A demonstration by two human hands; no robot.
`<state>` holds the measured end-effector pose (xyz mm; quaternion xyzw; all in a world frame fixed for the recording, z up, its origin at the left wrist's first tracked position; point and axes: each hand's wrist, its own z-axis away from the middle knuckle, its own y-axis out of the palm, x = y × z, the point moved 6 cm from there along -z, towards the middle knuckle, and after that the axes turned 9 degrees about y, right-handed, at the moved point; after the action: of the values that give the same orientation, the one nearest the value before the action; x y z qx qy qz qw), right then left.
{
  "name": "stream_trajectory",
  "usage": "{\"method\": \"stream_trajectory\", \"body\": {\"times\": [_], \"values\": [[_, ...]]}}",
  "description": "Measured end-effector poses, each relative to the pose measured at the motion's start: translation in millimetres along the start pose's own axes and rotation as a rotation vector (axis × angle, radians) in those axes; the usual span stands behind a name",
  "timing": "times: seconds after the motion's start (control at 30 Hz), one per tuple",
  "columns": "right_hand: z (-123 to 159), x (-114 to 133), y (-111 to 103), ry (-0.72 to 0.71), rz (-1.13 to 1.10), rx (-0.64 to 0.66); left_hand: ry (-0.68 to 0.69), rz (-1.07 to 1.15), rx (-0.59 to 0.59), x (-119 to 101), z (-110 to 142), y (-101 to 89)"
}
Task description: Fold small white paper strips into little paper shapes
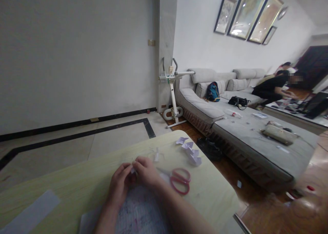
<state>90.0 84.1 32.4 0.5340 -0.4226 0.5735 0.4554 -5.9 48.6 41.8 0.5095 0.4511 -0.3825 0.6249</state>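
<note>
Over the near side of the yellowish table [84,186], my left hand [120,183] and my right hand [146,170] meet with bent fingers. Between their fingertips a small piece of white paper [132,171] shows; most of it is hidden. Red-handled scissors [181,181] lie just right of my right hand, blades pointing left. Beyond my hands are thin paper scraps [156,154]. Several folded white paper pieces [192,151] stand in a row at the table's far right. Beneath my forearms lies a sheet with writing [140,210].
A white paper strip [34,211] lies at the table's left. Right of the table stands a long grey sofa [246,138] with bags on it. An exercise machine [173,97] stands by the wall. People [271,85] sit at the far right.
</note>
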Motion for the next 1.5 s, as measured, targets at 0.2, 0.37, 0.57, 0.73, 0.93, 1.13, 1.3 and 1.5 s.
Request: {"method": "stream_trajectory", "body": {"times": [0.2,0.37,0.57,0.73,0.93,1.13,1.3,1.5], "values": [[1.8,5.8,-5.6,-0.084,0.125,-0.156,0.021,-0.030,-0.041,-4.7,1.4,-0.8],[3.4,4.8,-5.3,-0.104,0.170,-0.148,0.063,-0.085,-0.104,-4.3,-1.1,-6.6],[5.1,6.4,-3.7,-0.110,0.153,-0.119,0.186,-0.141,-0.106,-3.9,-7.8,-10.6],[7.1,13.7,-7.9,-0.177,0.163,-0.209,0.254,-0.221,-0.137,-0.3,-13.5,-19.2],[7.6,15.4,-11.5,-0.203,0.181,-0.261,0.462,-0.452,-0.101,-5.6,-13.9,-19.9],[2.0,9.7,-10.9,-0.185,0.153,-0.227,0.432,-0.455,-0.140,1.4,-16.9,-25.6],[0.7,8.6,-11.8,-0.149,0.139,-0.241,0.445,-0.439,-0.149,-0.6,-17.0,-26.5],[4.2,13.2,-11.8,-0.120,0.118,-0.249,0.387,-0.381,-0.158,-0.6,-16.7,-26.2]]}}
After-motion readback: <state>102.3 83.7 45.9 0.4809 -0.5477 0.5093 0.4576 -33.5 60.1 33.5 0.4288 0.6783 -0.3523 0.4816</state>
